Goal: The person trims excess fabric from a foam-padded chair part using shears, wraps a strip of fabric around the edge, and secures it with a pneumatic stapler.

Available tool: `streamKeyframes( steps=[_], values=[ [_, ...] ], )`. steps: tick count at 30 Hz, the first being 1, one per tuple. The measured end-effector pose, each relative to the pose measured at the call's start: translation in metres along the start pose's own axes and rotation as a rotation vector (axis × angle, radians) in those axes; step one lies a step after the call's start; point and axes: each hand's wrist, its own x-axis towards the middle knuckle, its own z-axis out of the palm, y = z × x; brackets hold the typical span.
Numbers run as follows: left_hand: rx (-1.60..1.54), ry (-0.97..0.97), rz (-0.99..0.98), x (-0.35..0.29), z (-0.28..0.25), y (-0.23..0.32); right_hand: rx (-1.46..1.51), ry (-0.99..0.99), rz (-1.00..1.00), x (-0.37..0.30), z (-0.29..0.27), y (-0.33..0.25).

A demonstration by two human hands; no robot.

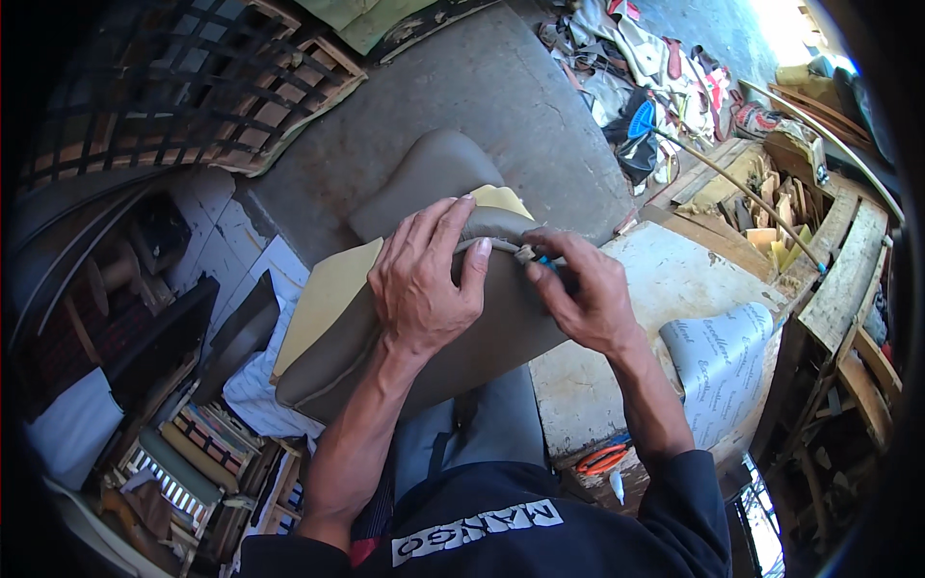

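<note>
A brown upholstered cushion (pixel 462 356) with a piped edge lies across my lap, tilted against the white worktable. My left hand (pixel 424 270) rests flat on its upper part, fingers stretched out and the thumb apart beside the piping (pixel 496 245). At the right end of that piping, my right hand (pixel 585 289) is closed in a pinch on a small tool with a blue part (pixel 545 261). Its fingers hide most of the tool, so I cannot tell its kind. Yellow foam (pixel 328 294) shows beyond the cushion's left edge.
Orange-handled scissors (pixel 601 459) lie at the near edge of the white worktable (pixel 578 395), with a printed grey-white sheet (pixel 718 361) to their right. Another brown padded piece (pixel 434 173) sits on the concrete floor ahead. Wood scraps (pixel 771 207) and a fabric heap (pixel 655 67) stand right.
</note>
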Motion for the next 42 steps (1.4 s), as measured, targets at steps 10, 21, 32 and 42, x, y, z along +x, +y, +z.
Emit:
streamKeyframes(
  steps=[10,21,32,42],
  values=[
    [-0.001,0.06,0.032,0.006,0.005,-0.003,0.076,-0.064,-0.201,0.031,-0.005,0.027],
    [-0.098,0.165,0.014,-0.007,0.011,-0.003,0.092,-0.112,-0.042,0.028,-0.008,0.018],
    [-0.088,0.165,0.018,-0.017,0.015,0.004,0.045,-0.251,-0.011,0.03,-0.024,0.011],
    [-0.085,0.156,0.057,-0.023,0.016,0.005,-0.035,-0.276,-0.066,0.023,-0.037,0.003]
  ],
)
